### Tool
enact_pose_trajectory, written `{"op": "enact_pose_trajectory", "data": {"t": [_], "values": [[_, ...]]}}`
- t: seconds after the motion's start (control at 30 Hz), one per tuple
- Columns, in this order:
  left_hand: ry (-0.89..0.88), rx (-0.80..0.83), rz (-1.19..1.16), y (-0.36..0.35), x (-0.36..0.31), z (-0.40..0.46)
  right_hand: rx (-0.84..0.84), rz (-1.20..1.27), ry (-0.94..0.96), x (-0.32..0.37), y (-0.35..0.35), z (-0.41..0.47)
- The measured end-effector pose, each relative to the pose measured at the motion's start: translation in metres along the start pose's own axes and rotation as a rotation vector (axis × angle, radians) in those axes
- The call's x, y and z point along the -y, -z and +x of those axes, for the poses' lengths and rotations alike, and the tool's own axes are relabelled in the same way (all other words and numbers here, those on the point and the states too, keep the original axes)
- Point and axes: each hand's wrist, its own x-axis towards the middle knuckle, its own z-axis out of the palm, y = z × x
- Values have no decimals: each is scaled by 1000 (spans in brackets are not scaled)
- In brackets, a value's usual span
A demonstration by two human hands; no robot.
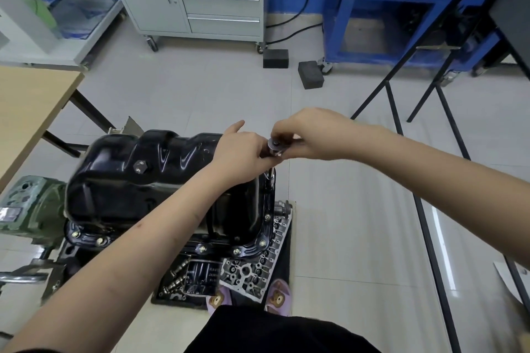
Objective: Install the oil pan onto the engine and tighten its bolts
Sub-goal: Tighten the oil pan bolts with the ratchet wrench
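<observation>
A: Pan [160, 178] first, on the left. It's sitting upside down on the engine [34, 209], flange down, with bolts [262, 243] showing along the near rim. I'm judging it as stiff pressed steel, fairly heavy, glossy and probably slick, so I wouldn't be grabbing the dome; the flange edge is the place to hold.

B: And the hands?

A: I'm reading the left hand [243, 152] as curled round the upper part of the ratchet [274, 146], forefinger sticking out straight. The right hand [309, 135] is pinching the ratchet's head from the other side, fingers closed on it.

B: Where's the tool pointing?

A: Its extension [271, 180] is running down to the pan's far right corner. I can't tell whether the socket is seated on a bolt there; the hands are hiding it.

B: Risk?

A: I'm thinking the small bolts strip easily, so light, even torque.
</observation>
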Motion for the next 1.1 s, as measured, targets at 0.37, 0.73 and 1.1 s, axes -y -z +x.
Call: {"op": "enact_pose_trajectory", "data": {"t": [0.37, 0.73, 1.1], "values": [[129, -83, -88, -3, -6, 4, -114, -58, -148, 0, -13, 3], [61, -57, -96, -2, -5, 1, 6, -65, 43, -8, 10, 11], [39, -65, -67, 0, -2, 4, -19, -34, -32, -1, 4, 7]]}}
